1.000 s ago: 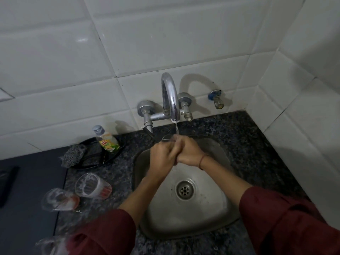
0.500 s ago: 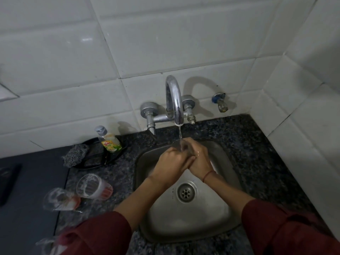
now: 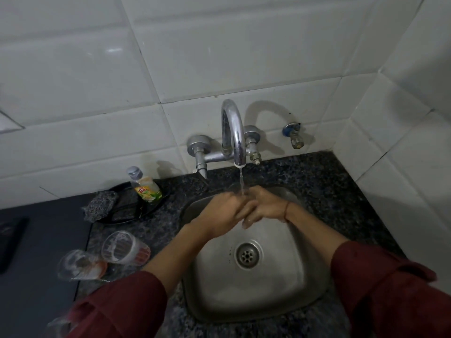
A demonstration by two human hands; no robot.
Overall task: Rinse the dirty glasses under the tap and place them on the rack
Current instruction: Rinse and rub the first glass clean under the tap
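Observation:
My left hand [image 3: 219, 211] and my right hand [image 3: 266, 208] meet over the steel sink [image 3: 280, 284], directly beneath the chrome tap [image 3: 234, 132]. They are wrapped round a clear glass [image 3: 235, 189], of which only a faint rim shows behind the fingers. A thin stream of water [image 3: 241, 180] falls onto it. Two dirty glasses [image 3: 124, 247] [image 3: 78, 264] lie on their sides on the dark counter to the left. A third glass [image 3: 57, 328] shows partly at the bottom left, behind my sleeve. No rack is in view.
A dish-soap bottle [image 3: 145, 189] and a steel scrubber [image 3: 100, 204] sit on a black tray [image 3: 127, 211] left of the sink. A spare valve [image 3: 294, 136] sticks out of the tiled wall. A grey surface [image 3: 36, 252] adjoins the granite counter [image 3: 329, 191].
Both hands stay joined round the glass under the tap and have shifted a little against each other. The water stream now runs visibly onto them.

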